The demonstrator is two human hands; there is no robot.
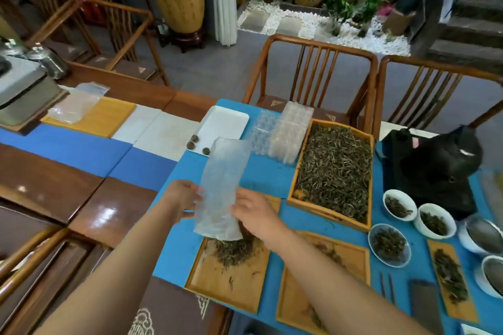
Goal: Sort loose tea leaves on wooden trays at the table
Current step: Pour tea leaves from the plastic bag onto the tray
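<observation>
both hands hold clear plastic bag [223, 187] upright: left hand [181, 198] grips its left edge, right hand [255, 215] its right; bag mouth over tea leaves [234, 251] heaped on near wooden tray [231, 284] on counter

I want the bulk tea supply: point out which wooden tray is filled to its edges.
The large far tray beside the clear plastic moulds: leaves cover its whole floor. The near-left tray holds only one pile.

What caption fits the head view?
Both hands, left hand and right hand, hold a clear bag over tea leaves.
</observation>
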